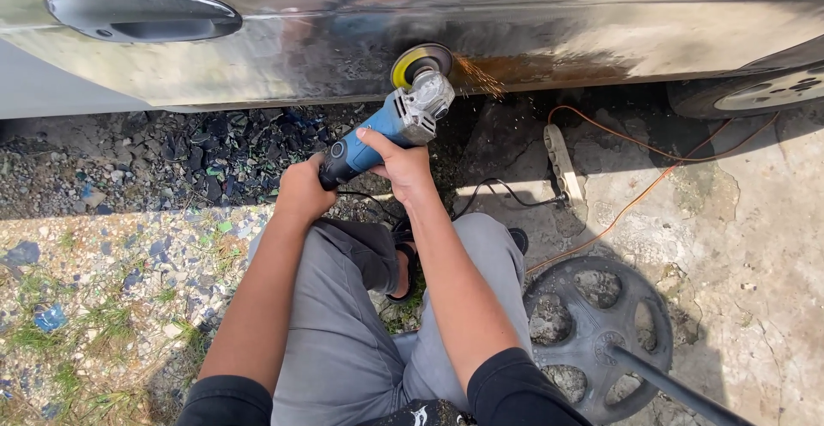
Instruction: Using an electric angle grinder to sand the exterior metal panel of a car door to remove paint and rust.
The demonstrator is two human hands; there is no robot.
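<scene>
Currently both hands hold a blue angle grinder [382, 134] against the lower edge of a bare-metal car door panel [343, 40]. Left hand [302, 190] is wrapped around the rear end of the blue body, fingers closed on it, just where the black power cord [506, 193] leaves the tool. Right hand [399, 162] grips the body further forward, fingers curled over the top, close behind the grey gear head. Yellow-backed sanding disc [421, 61] sits at the tool's front, its face touching the panel; a small fan of orange sparks [479, 76] flies off to the right of the contact point, over a rust-brown patch of metal. Door handle [144, 14] sits well to the left on the same panel. Person crouches, knees in grey trousers [343, 340] below the forearms. Cord runs right to a white extension socket strip [565, 169] lying on cracked concrete, with an orange cable [652, 177] looping away from it. Dark round wheeled base [601, 323] lies near the right knee. Tyre [755, 96] partly visible at upper right. Gravel and sparse grass cover the ground at left.
</scene>
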